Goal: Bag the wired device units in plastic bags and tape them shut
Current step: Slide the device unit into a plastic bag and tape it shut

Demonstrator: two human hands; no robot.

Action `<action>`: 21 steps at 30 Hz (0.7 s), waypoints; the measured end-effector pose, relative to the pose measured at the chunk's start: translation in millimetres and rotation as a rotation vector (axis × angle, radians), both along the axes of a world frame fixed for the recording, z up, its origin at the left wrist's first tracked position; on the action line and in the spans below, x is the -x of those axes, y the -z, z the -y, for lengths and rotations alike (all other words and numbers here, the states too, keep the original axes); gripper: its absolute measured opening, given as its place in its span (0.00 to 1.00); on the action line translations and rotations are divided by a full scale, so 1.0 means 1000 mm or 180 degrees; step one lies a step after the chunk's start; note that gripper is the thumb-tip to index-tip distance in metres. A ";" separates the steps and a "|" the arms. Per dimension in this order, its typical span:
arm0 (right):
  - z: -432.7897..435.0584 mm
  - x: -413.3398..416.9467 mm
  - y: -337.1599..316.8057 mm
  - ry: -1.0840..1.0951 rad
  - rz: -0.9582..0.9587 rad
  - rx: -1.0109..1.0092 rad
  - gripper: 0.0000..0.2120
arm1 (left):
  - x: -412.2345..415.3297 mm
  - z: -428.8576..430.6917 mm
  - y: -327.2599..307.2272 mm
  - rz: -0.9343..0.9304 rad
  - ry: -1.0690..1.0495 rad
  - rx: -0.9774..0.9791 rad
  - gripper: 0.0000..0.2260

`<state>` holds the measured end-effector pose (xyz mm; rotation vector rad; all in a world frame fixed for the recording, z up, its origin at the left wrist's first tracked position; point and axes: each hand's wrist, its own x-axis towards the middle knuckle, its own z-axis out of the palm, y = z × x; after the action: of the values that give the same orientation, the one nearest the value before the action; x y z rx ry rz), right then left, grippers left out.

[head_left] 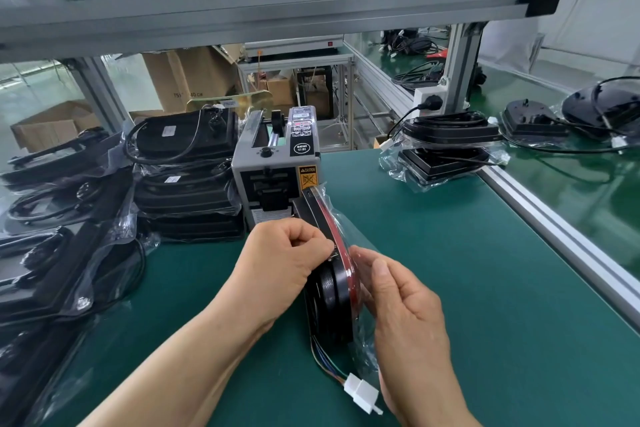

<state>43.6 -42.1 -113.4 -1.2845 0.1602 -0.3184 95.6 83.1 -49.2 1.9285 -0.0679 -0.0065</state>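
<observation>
A black wired device unit (330,291) with a red edge stands on its side on the green mat (467,270), partly inside a clear plastic bag (362,333). Its coloured wires end in a white connector (362,392) that pokes out near me. My left hand (280,263) pinches the bag's edge against the unit's top. On the other side my right hand (405,315) grips the bag. A grey tape dispenser (277,163) stands just behind the unit.
Bagged black units (187,170) are stacked at the left, with more piled along the left edge (62,253). Two bagged units (450,142) sit at the back right. Loose units (602,107) lie past the aluminium rail (554,215). A shelf beam (277,7) runs overhead.
</observation>
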 end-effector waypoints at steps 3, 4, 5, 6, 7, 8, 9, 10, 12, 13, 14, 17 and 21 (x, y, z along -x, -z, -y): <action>-0.001 0.000 -0.001 0.0034 -0.0012 0.0036 0.16 | 0.000 0.000 0.001 -0.0017 0.0015 0.0003 0.07; -0.001 0.000 -0.001 0.0037 -0.0017 0.0031 0.15 | 0.000 0.000 0.001 -0.0015 0.0015 0.0018 0.07; -0.001 0.000 -0.001 0.0039 -0.0025 0.0017 0.15 | 0.000 0.000 0.002 -0.0014 0.0005 0.0050 0.07; -0.001 0.000 -0.001 0.0042 -0.0038 0.0005 0.15 | 0.000 0.000 0.002 -0.0020 -0.0013 0.0111 0.06; -0.001 0.000 -0.001 0.0041 -0.0048 -0.0002 0.15 | 0.000 0.000 0.003 -0.0039 -0.0026 0.0204 0.06; -0.001 0.000 -0.001 0.0041 -0.0057 0.0005 0.15 | -0.001 0.000 0.003 -0.0072 -0.0023 0.0318 0.06; -0.001 0.000 -0.001 0.0041 -0.0063 0.0025 0.15 | -0.001 0.000 0.003 -0.0119 -0.0003 0.0439 0.06; -0.001 0.001 -0.002 0.0042 -0.0066 0.0047 0.14 | -0.001 0.000 0.003 -0.0161 0.0024 0.0539 0.06; -0.001 0.001 -0.003 0.0027 -0.0069 0.0058 0.14 | -0.001 0.000 0.003 -0.0179 0.0056 0.0583 0.07; -0.001 0.002 -0.003 0.0010 -0.0072 0.0055 0.14 | 0.000 0.000 0.003 -0.0147 0.0046 0.0533 0.07; 0.000 0.002 -0.004 -0.0006 -0.0071 0.0053 0.14 | 0.000 0.000 0.003 -0.0091 0.0018 0.0461 0.07; -0.001 0.003 -0.005 -0.0021 -0.0058 0.0049 0.14 | 0.001 0.001 0.006 0.0081 -0.0083 0.0247 0.06; -0.002 0.003 -0.006 -0.0029 -0.0049 0.0081 0.15 | 0.004 0.003 0.011 0.0232 -0.0171 0.0084 0.03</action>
<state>40.6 -40.6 -107.7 -1.3127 0.1637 -0.3036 91.8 80.4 -60.3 1.9035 -0.0646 0.1002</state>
